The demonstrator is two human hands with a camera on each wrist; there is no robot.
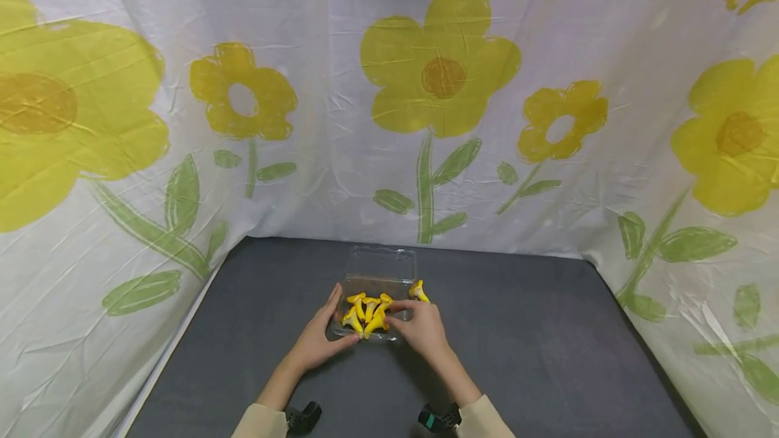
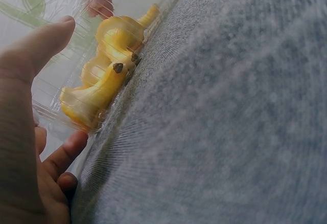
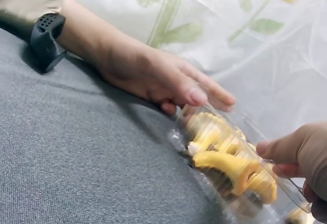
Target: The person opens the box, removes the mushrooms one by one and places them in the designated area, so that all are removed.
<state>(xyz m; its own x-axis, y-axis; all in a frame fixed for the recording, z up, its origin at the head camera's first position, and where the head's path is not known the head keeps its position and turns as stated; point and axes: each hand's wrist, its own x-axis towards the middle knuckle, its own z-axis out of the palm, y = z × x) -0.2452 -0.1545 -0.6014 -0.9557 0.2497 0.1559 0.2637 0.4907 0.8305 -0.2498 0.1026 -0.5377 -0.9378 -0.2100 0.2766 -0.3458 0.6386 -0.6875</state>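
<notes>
A clear plastic clamshell box (image 1: 398,336) rests on the dark cloth, its lid (image 1: 382,262) folded back on the far side. Inside lie several yellow chanterelle mushrooms (image 1: 371,304), also visible through the wall as a trumpet-shaped mushroom (image 3: 222,163). My left hand (image 1: 319,336) grips the box's near left corner, thumb along the front and fingers at the left side. Over the right rim reaches my right hand (image 1: 422,326), thumb and forefinger apart, fingertips right at the mushrooms. In the right wrist view nothing shows between those fingertips.
One more yellow chanterelle (image 1: 418,290) lies on the table outside the box, just beyond my right hand. Dark grey cloth (image 1: 517,343) covers the table. White curtains (image 1: 316,174) painted with yellow flowers hang around its back and sides. Each wrist wears a black band (image 1: 304,418).
</notes>
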